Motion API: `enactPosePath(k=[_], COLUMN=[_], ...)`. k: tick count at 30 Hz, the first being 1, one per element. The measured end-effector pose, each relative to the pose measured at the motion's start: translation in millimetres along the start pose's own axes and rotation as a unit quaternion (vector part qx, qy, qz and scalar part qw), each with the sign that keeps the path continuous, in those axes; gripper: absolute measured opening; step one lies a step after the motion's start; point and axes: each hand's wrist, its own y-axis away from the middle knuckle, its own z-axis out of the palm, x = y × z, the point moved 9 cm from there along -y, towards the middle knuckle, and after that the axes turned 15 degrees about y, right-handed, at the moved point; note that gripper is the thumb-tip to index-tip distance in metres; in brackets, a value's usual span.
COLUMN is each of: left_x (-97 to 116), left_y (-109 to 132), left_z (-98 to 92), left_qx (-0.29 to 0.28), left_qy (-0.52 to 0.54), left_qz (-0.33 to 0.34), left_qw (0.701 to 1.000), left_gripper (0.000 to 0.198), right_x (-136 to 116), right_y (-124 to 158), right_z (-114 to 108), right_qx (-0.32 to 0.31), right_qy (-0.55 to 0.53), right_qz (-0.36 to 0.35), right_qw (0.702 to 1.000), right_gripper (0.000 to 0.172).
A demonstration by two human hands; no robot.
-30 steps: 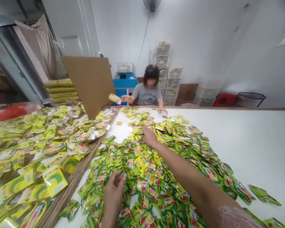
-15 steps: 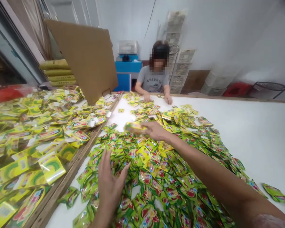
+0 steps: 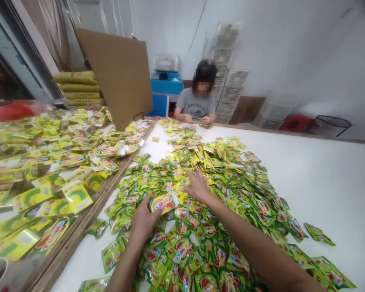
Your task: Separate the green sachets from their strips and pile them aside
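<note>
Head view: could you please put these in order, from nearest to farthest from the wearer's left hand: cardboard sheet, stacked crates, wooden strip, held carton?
From the left hand:
1. Carton: held in it.
2. Wooden strip: at its left.
3. Cardboard sheet: farther ahead, on the left.
4. Stacked crates: at the back, behind the other person.

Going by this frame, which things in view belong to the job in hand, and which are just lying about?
Part of the work:
carton, in the left hand
green sachets, heaped around the right hand
loose cartons at left, probably

Apparently just lying about:
red plastic, far left
yellow sacks, stacked behind
crates by the wall
</note>
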Motion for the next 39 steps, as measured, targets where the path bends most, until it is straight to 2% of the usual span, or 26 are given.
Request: enactPosePath(k=[2,4,7,10,15,20,23,25,27,30,33,36,39], left_x=[-4,-8,-16,-24,-36,-33,-32,-35,-38,-35,-27,-22,-22], left_y=[-1,-1,3,10,24,39,45,47,49,54,64,75,83], left_z=[-0.3,-2.7,-9.4,-19.6,-33.7,-31.5,-32.1,-34.4,-37.5,-36.4,-28.6,-19.0,-13.6], left_qx=[-0.007,-0.011,-0.017,-0.012,0.031,0.027,0.01,0.004,0.004,-0.011,-0.044,-0.082,-0.1], left_qy=[0.028,0.093,0.179,0.214,0.26,0.311,0.321,0.323,0.32,0.311,0.326,0.353,0.372], left_qz=[-0.002,-0.009,-0.045,-0.076,-0.074,-0.064,-0.061,-0.06,-0.051,-0.032,-0.028,-0.053,-0.07], left_qw=[1.0,0.996,0.983,0.974,0.962,0.948,0.945,0.945,0.946,0.95,0.944,0.93,0.92], left_gripper=[0.034,0.036,0.044,0.047,0.05,0.048,0.048,0.05,0.051,0.052,0.053,0.052,0.049], right_x=[-15,-24,-13,2,0,-22,-25,-23,-21,-25,-35,-39,-30], right_y=[13,21,22,21,24,36,46,53,61,76,91,103,112], right_z=[2,5,11,13,11,13,12,8,0,-17,-31,-45,-57], right_qx=[0.006,-0.007,-0.032,-0.04,-0.012,0.009,0.026,0.039,0.07,0.099,0.088,0.085,0.113], right_qy=[-0.036,-0.083,-0.144,-0.206,-0.244,-0.228,-0.225,-0.262,-0.336,-0.423,-0.409,-0.374,-0.377], right_qz=[-0.032,-0.037,0.04,0.107,0.132,0.123,0.119,0.11,0.09,0.039,-0.013,-0.047,-0.035], right_qw=[0.999,0.996,0.988,0.972,0.961,0.966,0.967,0.958,0.935,0.9,0.908,0.922,0.918], right_gripper=[0.058,0.051,0.047,0.042,0.037,0.022,0.033,0.044,0.052,0.054,0.051,0.049,0.045])
